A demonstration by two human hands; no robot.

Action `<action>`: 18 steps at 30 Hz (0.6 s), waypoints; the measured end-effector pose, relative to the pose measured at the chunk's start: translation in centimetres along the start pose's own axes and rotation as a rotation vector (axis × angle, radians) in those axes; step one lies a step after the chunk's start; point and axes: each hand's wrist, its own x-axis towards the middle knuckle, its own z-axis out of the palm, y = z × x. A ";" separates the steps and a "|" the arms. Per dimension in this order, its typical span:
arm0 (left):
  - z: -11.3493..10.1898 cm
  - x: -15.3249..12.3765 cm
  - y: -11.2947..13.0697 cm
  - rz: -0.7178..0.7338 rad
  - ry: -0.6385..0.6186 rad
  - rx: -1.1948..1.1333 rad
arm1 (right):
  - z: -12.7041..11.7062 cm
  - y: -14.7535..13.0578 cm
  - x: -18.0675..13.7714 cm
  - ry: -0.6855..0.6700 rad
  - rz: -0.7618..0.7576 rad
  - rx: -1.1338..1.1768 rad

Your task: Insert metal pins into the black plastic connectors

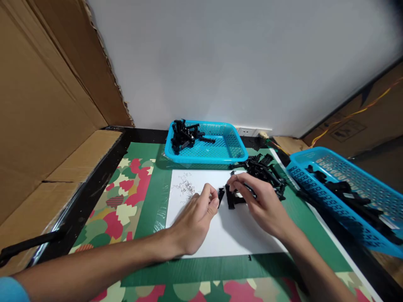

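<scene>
My left hand (197, 218) rests on a white sheet (226, 235), fingers curled in a pinch next to a small black plastic piece (221, 196). My right hand (261, 201) is curled over another black plastic part (232, 200) on the sheet and grips it with the fingertips. A little heap of small silvery metal springs (185, 186) lies on the sheet just beyond my left hand. A pile of black plastic parts (264, 170) sits right behind my right hand.
A blue basket (233, 147) with several black parts stands at the back centre. A second blue basket (346, 184) with black parts sits at the right. Cardboard walls (47, 105) rise on the left. A green mat (151, 197) covers the table.
</scene>
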 end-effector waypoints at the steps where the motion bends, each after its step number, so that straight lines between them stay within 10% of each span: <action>1: 0.0 0.0 -0.1 0.009 0.010 -0.039 | -0.1 -0.4 -0.3 -0.033 -0.037 -0.022; 10: -0.1 0.3 -0.5 0.045 0.007 -0.272 | 0.5 -0.2 -1.2 -0.067 -0.261 -0.419; 18: -0.4 -0.1 0.6 0.016 0.069 0.112 | -7.7 5.4 -0.9 0.083 -0.127 -0.682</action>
